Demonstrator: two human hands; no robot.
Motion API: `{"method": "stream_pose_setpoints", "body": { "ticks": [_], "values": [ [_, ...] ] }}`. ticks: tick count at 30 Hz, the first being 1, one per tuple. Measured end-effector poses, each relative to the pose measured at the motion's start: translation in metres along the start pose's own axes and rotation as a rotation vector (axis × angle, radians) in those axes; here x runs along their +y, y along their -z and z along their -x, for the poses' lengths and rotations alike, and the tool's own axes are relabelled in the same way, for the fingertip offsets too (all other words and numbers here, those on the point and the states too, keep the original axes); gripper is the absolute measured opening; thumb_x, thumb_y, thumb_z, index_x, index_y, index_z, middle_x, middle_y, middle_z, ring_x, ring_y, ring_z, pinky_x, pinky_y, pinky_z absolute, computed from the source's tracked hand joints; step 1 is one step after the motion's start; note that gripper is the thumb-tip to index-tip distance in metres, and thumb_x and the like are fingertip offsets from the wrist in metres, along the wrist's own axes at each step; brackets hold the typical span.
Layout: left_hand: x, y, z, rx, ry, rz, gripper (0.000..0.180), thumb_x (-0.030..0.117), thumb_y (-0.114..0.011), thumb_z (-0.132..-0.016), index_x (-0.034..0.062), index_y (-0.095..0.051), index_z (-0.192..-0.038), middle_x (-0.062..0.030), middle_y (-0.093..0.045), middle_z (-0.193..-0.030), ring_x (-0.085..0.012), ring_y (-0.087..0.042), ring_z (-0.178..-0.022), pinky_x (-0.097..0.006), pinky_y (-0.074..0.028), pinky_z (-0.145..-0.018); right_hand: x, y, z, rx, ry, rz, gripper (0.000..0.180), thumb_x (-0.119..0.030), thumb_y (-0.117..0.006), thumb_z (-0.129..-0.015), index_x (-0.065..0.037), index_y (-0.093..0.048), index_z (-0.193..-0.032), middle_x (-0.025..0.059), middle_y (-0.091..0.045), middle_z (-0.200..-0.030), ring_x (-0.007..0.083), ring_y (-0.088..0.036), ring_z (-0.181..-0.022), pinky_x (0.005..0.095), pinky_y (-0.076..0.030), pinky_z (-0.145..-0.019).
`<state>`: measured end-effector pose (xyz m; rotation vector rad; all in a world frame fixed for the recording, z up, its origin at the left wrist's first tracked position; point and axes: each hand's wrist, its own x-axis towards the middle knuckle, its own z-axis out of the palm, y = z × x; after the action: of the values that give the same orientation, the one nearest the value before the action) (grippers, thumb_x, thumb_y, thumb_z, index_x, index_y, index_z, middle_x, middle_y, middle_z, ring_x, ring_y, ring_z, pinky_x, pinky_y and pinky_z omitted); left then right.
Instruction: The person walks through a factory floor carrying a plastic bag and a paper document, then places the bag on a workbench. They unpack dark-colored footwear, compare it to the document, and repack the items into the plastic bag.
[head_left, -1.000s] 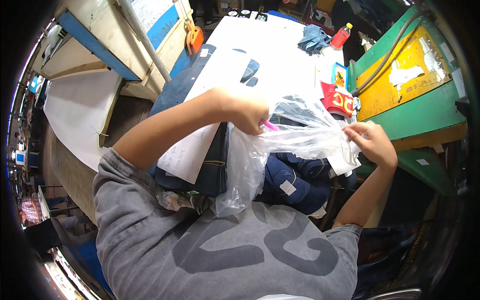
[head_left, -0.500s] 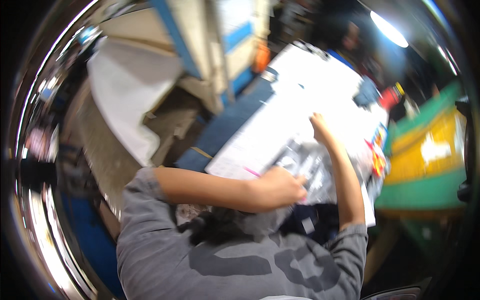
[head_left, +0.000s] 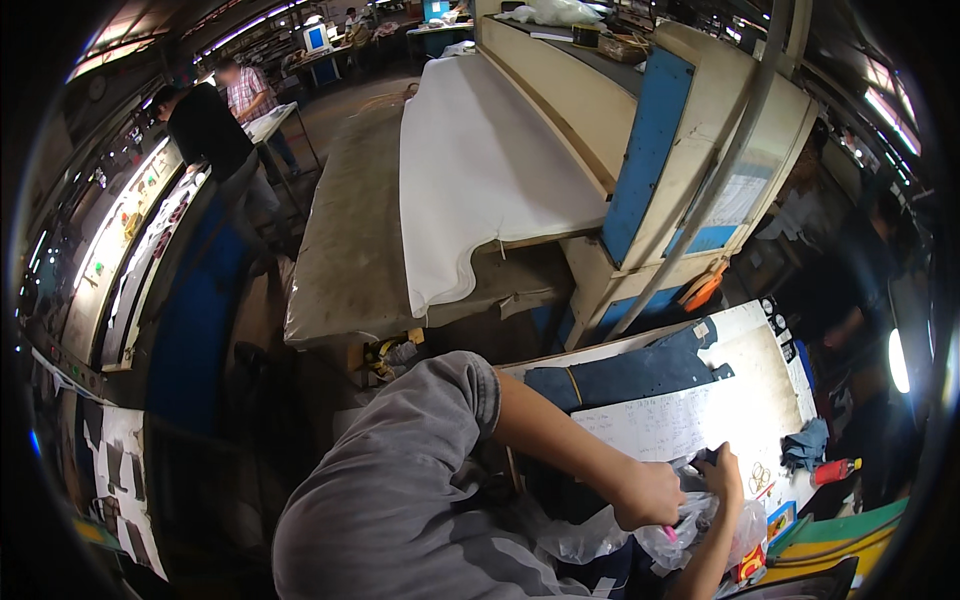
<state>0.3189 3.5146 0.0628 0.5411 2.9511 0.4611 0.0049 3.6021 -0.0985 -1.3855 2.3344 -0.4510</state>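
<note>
— Since the last look, both hands have dropped toward the lower right, and much more of the workshop shows above them. Where is the bag?

— The clear plastic bag (head_left: 640, 535) lies crumpled at the near edge of the white work table (head_left: 760, 360), just in front of the person's chest, partly over dark blue fabric.

— And the left hand (head_left: 650, 495)?

— Closed around the bag's upper part, knuckles up. Something small and pink (head_left: 668, 533) pokes out below the fist; I cannot tell what it is.

— The right hand (head_left: 722, 470)?

— It rests just beyond the left one, fingers curled at the bag's far side, touching the plastic. Whether it truly grips it, I cannot tell.

— What lies around them?

— A written paper sheet (head_left: 670, 425) sits on the table just above the hands, with a dark blue denim piece (head_left: 630, 375) beyond it. To the right are a crumpled blue cloth (head_left: 805, 445) and a red bottle (head_left: 832, 470). Farther off stands a long table draped with white cloth (head_left: 480, 170).
</note>
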Motion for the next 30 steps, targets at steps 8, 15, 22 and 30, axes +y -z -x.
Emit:
{"method": "stream_pose_setpoints", "body": {
  "ticks": [8, 15, 22, 30],
  "values": [
    [-0.003, 0.000, -0.008, 0.067, 0.137, 0.255, 0.034, 0.017, -0.070, -0.078, -0.0022, -0.066, -0.106, -0.0240, -0.060, -0.117, -0.0419, -0.071, -0.093, -0.049, -0.059, -0.078, 0.008, 0.078, 0.062, 0.410, 0.289, -0.273, 0.027, -0.006, -0.063, -0.099, 0.004, -0.049, -0.118, 0.0214, -0.062, -0.107, 0.0272, -0.058, -0.096, 0.0390, -0.049, -0.081],
    [-0.007, -0.003, -0.014, 0.261, 0.338, 0.470, 0.034, 0.004, -0.062, -0.077, -0.0083, -0.061, -0.109, -0.0314, -0.055, -0.115, -0.0461, -0.068, -0.090, -0.052, -0.057, -0.081, 0.035, 0.091, 0.139, 0.583, 0.003, -1.155, 0.069, -0.034, -0.059, -0.106, -0.007, -0.027, -0.161, 0.0138, -0.050, -0.143, 0.0226, -0.056, -0.125, 0.0494, -0.060, -0.095],
    [-0.025, -0.014, -0.022, 0.371, 0.312, 0.725, 0.068, -0.002, -0.058, -0.070, -0.0165, -0.048, -0.137, -0.0348, -0.052, -0.131, -0.0475, -0.058, -0.119, -0.043, -0.049, -0.102, 0.028, 0.037, 0.212, 0.355, 0.280, -1.837, 0.041, -0.021, -0.059, -0.102, -0.008, -0.056, -0.141, 0.0157, -0.065, -0.130, 0.0270, -0.068, -0.105, 0.0631, -0.041, -0.115],
    [-0.018, -0.007, -0.020, 0.486, 0.211, 0.727, 0.103, 0.003, -0.066, -0.066, -0.0129, -0.021, -0.158, -0.0353, -0.034, -0.159, -0.0399, -0.046, -0.143, -0.034, -0.039, -0.116, -0.009, 0.008, 0.214, 0.524, 0.421, -0.006, 0.032, -0.004, -0.061, -0.101, 0.001, -0.060, -0.132, 0.0187, -0.063, -0.120, 0.0278, -0.066, -0.103, 0.0401, -0.058, -0.096]
  ]
}}
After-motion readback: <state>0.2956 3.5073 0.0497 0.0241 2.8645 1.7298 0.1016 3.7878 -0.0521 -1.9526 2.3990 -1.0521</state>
